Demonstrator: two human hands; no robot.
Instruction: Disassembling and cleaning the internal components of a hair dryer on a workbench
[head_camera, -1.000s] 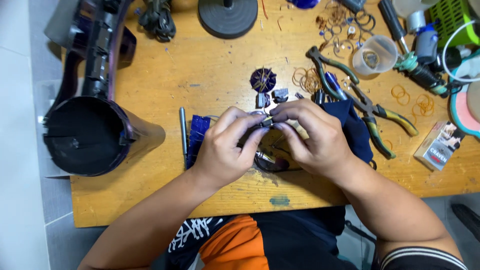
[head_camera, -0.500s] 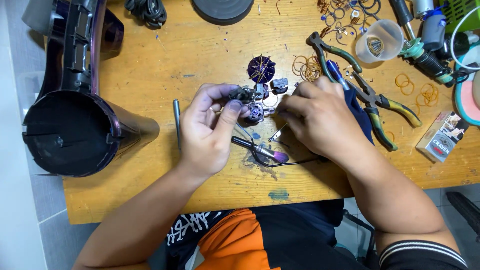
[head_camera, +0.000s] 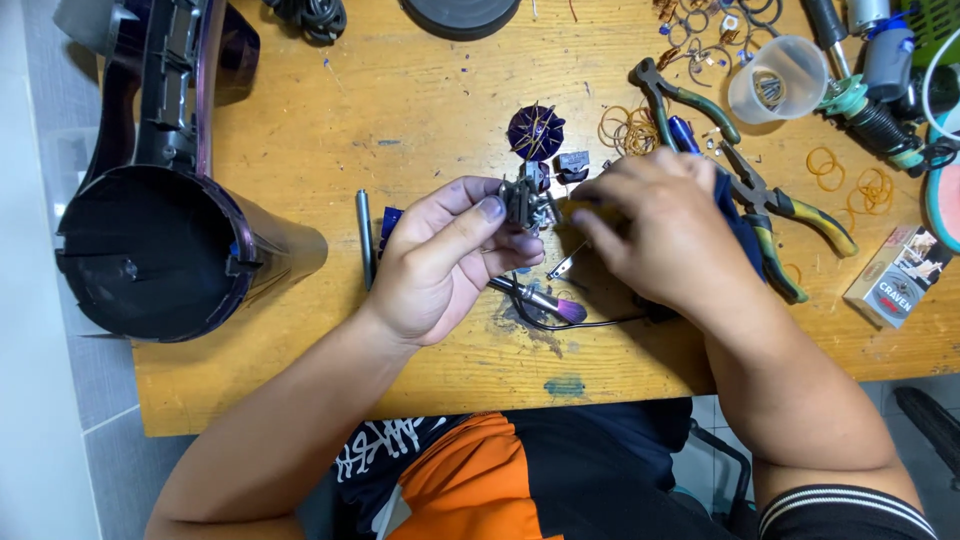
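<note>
My left hand (head_camera: 440, 262) grips a small grey metal motor part (head_camera: 527, 203) between thumb and fingers, held just above the wooden table (head_camera: 420, 120). My right hand (head_camera: 672, 228) is beside it, fingertips pinched against the part's right side; whatever it holds is hidden. A dark blue cloth (head_camera: 737, 222) lies under the right hand. Behind the hands stands a small purple impeller with copper wires (head_camera: 535, 131). A small brush with a pink tip (head_camera: 545, 300) lies under my left hand.
A large dark purple hair-dryer housing (head_camera: 160, 240) lies at the left. Two pliers (head_camera: 770, 210), copper wire rings (head_camera: 625, 128), a clear plastic cup (head_camera: 775, 80), a small carton (head_camera: 890, 275), a grey metal rod (head_camera: 365, 238) and small black parts (head_camera: 572, 165) surround the hands.
Both hands have drifted apart from a tight clasp and lifted toward the table's middle. The left hand now holds the metal part up in plain sight.
</note>
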